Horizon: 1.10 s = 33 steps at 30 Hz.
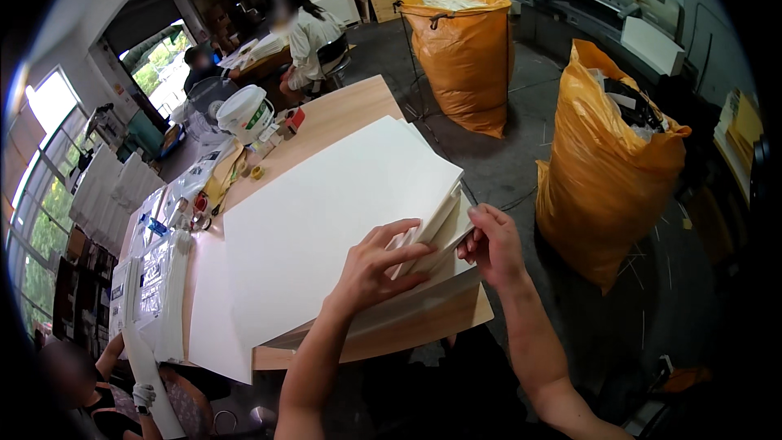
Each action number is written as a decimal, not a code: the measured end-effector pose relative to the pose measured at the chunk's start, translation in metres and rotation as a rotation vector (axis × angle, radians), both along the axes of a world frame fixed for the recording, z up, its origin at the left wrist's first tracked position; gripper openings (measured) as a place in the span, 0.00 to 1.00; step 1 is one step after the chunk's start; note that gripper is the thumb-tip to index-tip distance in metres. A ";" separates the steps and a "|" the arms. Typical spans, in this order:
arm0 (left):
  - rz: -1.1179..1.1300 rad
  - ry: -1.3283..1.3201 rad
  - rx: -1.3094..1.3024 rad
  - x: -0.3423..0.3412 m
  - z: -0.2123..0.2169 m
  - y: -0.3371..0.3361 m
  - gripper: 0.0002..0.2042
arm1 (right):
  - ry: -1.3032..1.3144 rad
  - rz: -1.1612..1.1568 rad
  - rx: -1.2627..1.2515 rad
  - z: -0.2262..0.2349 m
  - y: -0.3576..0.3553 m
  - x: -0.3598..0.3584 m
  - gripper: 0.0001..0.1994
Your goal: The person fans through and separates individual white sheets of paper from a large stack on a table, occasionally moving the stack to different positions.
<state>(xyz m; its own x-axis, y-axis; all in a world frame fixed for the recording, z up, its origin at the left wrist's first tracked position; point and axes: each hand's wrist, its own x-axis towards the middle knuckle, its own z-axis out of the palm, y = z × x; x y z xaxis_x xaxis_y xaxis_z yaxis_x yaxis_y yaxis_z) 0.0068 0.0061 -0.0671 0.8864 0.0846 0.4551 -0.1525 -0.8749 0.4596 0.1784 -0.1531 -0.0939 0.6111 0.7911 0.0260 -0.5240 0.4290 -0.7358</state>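
Large white sheets lie stacked on the wooden table in front of me, their right corner raised in layered edges. My left hand is open, its fingers spread against a thick bundle of white layered pieces at that corner. To its right, my right hand is closed in a pinch at the outer edge of a white sheet in the bundle. The fingertips hide part of this edge. The inner side of the bundle is partly covered by my left fingers.
Two orange sacks stand on the floor right of the table. A white bucket, tape rolls and plastic-wrapped stacks line its left side. One person holds a white strip at lower left; others sit behind.
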 end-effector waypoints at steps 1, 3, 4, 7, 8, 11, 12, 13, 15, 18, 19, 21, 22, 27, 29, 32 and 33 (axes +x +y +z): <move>0.027 -0.015 -0.002 0.000 -0.002 -0.001 0.25 | 0.041 -0.013 0.056 -0.001 0.000 -0.004 0.18; 0.078 -0.046 -0.006 0.000 -0.007 -0.003 0.24 | -0.197 -0.108 -0.075 -0.003 0.001 -0.006 0.18; 0.073 -0.067 -0.027 0.001 -0.008 -0.004 0.24 | -0.472 -0.186 -0.260 -0.005 0.001 -0.006 0.18; 0.046 -0.094 -0.015 0.001 -0.011 0.000 0.24 | -0.381 -0.117 -0.278 0.004 -0.001 -0.001 0.18; 0.030 -0.081 0.038 0.001 -0.016 0.006 0.24 | -0.199 -0.044 -0.187 0.008 0.000 0.000 0.18; 0.026 -0.022 0.070 -0.001 -0.006 0.000 0.24 | -0.117 -0.032 -0.136 0.008 0.002 -0.001 0.17; 0.033 0.001 0.059 -0.001 -0.001 -0.005 0.24 | -0.098 -0.032 -0.121 0.007 0.003 -0.001 0.17; 0.057 0.012 0.051 -0.001 0.002 -0.008 0.26 | -0.100 -0.029 -0.120 0.007 0.002 -0.001 0.17; 0.048 -0.017 0.055 0.001 -0.001 -0.006 0.26 | -0.106 -0.025 -0.121 0.008 0.000 -0.001 0.17; 0.002 -0.059 -0.026 0.006 -0.007 -0.002 0.26 | -0.223 -0.212 -0.152 -0.003 -0.009 0.000 0.18; -0.012 -0.070 -0.065 0.006 -0.009 0.001 0.27 | -0.485 -0.438 -0.246 -0.013 -0.013 -0.005 0.15; 0.003 -0.074 -0.100 0.003 -0.012 0.002 0.25 | -1.014 -0.895 -0.402 -0.032 -0.026 -0.016 0.12; 0.011 -0.078 -0.118 0.002 -0.012 0.002 0.24 | -1.235 -0.754 -0.393 -0.029 -0.027 -0.020 0.09; -0.057 -0.022 0.322 -0.004 -0.013 -0.001 0.29 | -1.783 -0.186 -0.395 -0.041 -0.021 -0.036 0.27; -0.085 0.181 0.477 -0.006 -0.009 -0.010 0.34 | -1.630 0.058 -0.417 -0.033 -0.021 -0.034 0.25; 0.167 0.167 0.541 -0.013 -0.010 -0.031 0.40 | -1.542 0.237 -0.467 -0.025 -0.027 -0.026 0.27; 0.284 0.108 0.629 -0.020 -0.016 -0.034 0.41 | -1.527 0.170 -0.480 -0.015 -0.031 -0.030 0.29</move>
